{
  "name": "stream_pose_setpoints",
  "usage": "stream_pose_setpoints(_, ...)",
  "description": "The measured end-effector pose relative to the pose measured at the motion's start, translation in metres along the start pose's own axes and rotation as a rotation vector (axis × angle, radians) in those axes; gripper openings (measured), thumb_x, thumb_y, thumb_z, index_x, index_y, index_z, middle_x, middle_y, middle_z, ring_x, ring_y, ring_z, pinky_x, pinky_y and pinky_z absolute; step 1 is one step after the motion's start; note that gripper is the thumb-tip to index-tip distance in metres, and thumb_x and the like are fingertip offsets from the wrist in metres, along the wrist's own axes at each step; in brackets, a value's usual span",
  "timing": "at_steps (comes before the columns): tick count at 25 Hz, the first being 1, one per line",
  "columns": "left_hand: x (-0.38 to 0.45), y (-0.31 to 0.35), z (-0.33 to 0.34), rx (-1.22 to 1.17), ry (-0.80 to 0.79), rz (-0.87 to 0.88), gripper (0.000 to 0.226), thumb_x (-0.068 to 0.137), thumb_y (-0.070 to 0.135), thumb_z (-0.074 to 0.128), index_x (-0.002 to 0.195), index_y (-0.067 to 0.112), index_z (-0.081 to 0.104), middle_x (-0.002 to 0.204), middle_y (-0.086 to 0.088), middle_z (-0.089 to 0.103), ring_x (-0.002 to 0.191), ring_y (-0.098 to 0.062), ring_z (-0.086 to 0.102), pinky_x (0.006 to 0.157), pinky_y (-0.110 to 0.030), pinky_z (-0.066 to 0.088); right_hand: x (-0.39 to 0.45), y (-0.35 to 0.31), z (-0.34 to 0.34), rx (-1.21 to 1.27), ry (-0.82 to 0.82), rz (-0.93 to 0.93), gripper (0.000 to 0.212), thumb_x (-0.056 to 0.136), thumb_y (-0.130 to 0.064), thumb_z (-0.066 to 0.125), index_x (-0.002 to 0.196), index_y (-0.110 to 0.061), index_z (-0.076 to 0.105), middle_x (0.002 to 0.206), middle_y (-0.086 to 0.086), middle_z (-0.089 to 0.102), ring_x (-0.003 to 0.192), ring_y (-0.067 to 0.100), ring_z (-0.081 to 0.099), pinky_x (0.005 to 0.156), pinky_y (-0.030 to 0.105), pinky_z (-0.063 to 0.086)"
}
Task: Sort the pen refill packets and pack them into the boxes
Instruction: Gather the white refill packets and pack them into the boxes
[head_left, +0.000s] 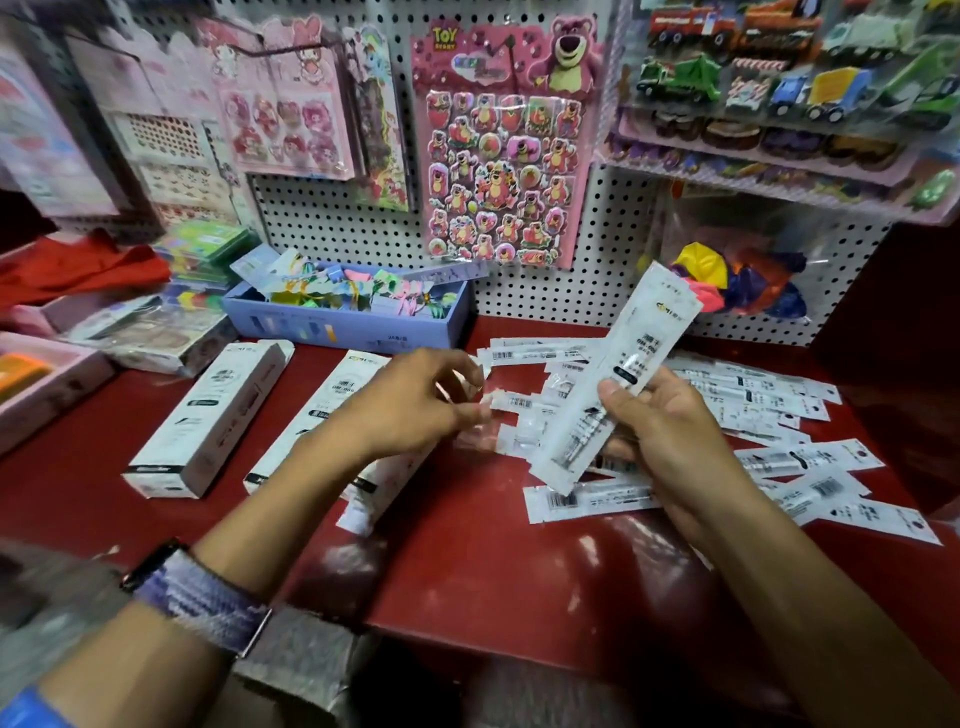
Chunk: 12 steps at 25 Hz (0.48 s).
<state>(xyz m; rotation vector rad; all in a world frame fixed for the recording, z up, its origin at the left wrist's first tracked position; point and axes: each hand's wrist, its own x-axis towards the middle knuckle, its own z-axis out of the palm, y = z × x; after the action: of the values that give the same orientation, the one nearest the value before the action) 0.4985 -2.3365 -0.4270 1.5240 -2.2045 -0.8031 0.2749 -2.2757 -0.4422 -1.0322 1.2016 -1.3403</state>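
Observation:
My right hand (670, 431) grips a long white pen refill packet (628, 364), held tilted above the red counter. My left hand (415, 400) hovers just left of it, fingers curled near a small packet end (498, 402); whether it pinches anything is unclear. Several loose refill packets (769, 410) lie scattered on the counter under and to the right of my hands. Two long white boxes lie to the left: one (213, 415) farther left and another (332, 410) partly under my left forearm. A third white box or packet end (371, 499) shows beneath that forearm.
A blue open box (348, 325) full of colourful items stands at the back. Pink trays (47, 384) and wrapped stationery (150, 332) crowd the far left. A pegboard wall with sticker sheets (498, 156) rises behind. The red counter's front edge (467, 644) runs near me.

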Motion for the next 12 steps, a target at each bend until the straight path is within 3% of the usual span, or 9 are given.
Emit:
stream_pose_setpoints(1,-0.005,-0.011,-0.006,0.264,0.11,-0.065,0.05,0.077,0.044,0.075,0.119,0.025,0.058,0.116,-0.003,0.066,0.103,-0.023,0.063,0.089,-0.04,0.051,-0.001,0.001,0.002,0.009,0.0,0.022,0.018,0.099,-0.009,0.053,0.116,-0.011,0.06,0.1,0.006,0.077,0.085,0.017,0.075,0.057,0.024,0.057)
stream_pose_setpoints(2,-0.01,-0.02,-0.007,0.462,0.115,-0.14,0.064,0.075,0.051,0.073,0.13,0.028,0.049,0.126,-0.004,0.06,0.112,-0.028,0.057,0.092,-0.041,0.049,-0.001,0.003,0.004,0.006,0.003,0.043,0.019,0.099,-0.008,0.054,0.116,-0.01,0.061,0.099,0.006,0.077,0.084,0.017,0.075,0.058,0.026,0.058)
stream_pose_setpoints(4,-0.017,-0.031,0.003,0.519,0.023,-0.276,0.075,0.075,0.055,0.07,0.138,0.031,0.036,0.13,-0.008,0.058,0.115,-0.033,0.055,0.09,-0.039,0.047,-0.004,0.006,0.01,-0.014,-0.005,0.076,0.019,0.098,-0.008,0.055,0.115,-0.011,0.063,0.095,0.004,0.078,0.084,0.018,0.076,0.06,0.03,0.06)
stream_pose_setpoints(6,-0.021,-0.037,0.009,0.239,0.057,-0.307,0.069,0.075,0.05,0.07,0.134,0.035,0.038,0.119,-0.003,0.063,0.108,-0.03,0.06,0.087,-0.036,0.048,-0.009,0.006,0.019,0.011,-0.002,0.11,0.017,0.099,-0.008,0.052,0.108,-0.015,0.064,0.083,-0.001,0.078,0.07,0.013,0.075,0.052,0.029,0.058)
stream_pose_setpoints(9,-0.024,-0.034,0.005,-0.484,0.137,-0.284,0.059,0.071,0.034,0.075,0.123,0.035,0.046,0.109,0.01,0.069,0.094,-0.018,0.07,0.085,-0.044,0.056,-0.023,0.004,0.031,0.072,-0.055,0.147,0.015,0.099,-0.008,0.05,0.102,-0.015,0.063,0.067,-0.001,0.074,0.056,0.009,0.07,0.051,0.027,0.054)
stream_pose_setpoints(12,-0.023,-0.025,-0.001,-0.83,0.113,-0.343,0.053,0.081,0.022,0.073,0.126,0.032,0.045,0.102,0.0,0.071,0.084,-0.023,0.069,0.058,-0.04,0.058,-0.041,0.009,0.047,-0.069,-0.148,0.106,0.02,0.097,-0.01,0.05,0.105,-0.022,0.064,0.071,0.0,0.07,0.059,0.012,0.066,0.062,0.033,0.055)
